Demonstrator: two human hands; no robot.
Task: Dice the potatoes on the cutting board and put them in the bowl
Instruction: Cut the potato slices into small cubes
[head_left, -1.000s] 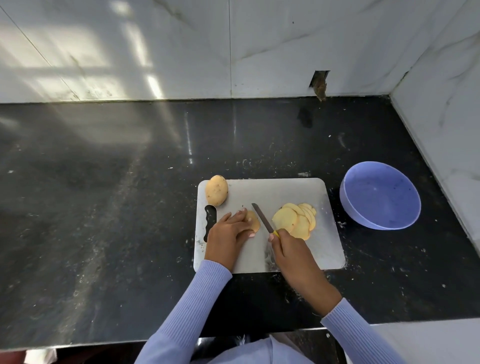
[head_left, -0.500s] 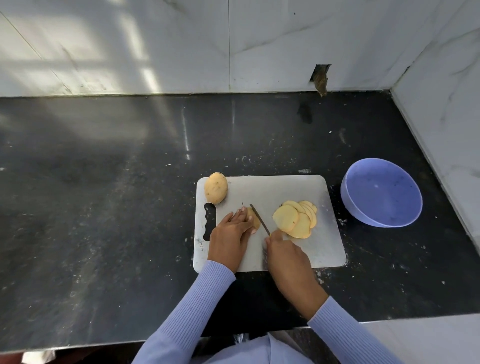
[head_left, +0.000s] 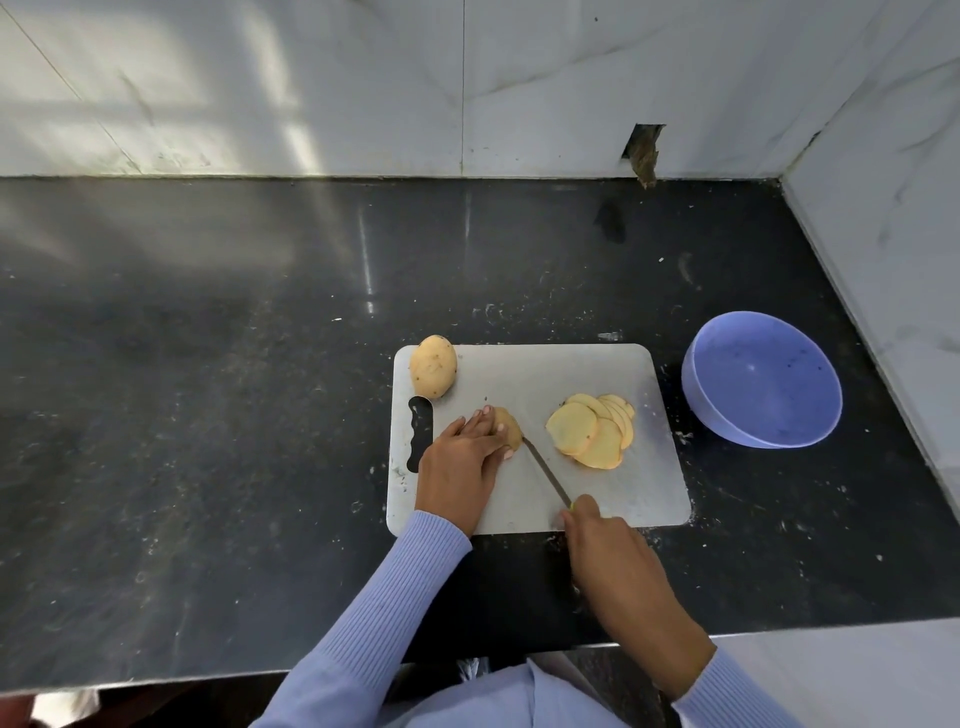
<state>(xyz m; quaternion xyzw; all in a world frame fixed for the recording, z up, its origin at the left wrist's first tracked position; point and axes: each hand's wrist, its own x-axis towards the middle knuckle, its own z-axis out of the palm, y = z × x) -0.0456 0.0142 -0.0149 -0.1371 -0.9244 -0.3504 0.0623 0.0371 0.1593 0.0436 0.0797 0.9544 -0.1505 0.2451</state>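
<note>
The left hand (head_left: 462, 457) curls over the small yellow potato end-piece (head_left: 509, 428); the right hand (head_left: 605, 545) grips the thin-bladed knife (head_left: 545, 470). With the stub so short, the blade could nick the fingers (head_left: 501, 427).

Both arms reach in from the near edge, sleeves in ribbed lavender down to the wrists. Left hand (head_left: 460, 462) lies palm down, back of hand up, fingers (head_left: 480, 423) curled over a potato end piece (head_left: 509, 428), holding it down; fingertips with pale nails showing. Right hand (head_left: 613, 556) sits nearer the body, back of hand up, fingers wrapped round a knife (head_left: 545, 470) handle, which is mostly hidden in the grip. Right forearm angles in from lower right, left forearm from lower centre. Hands apart, not touching.
</note>
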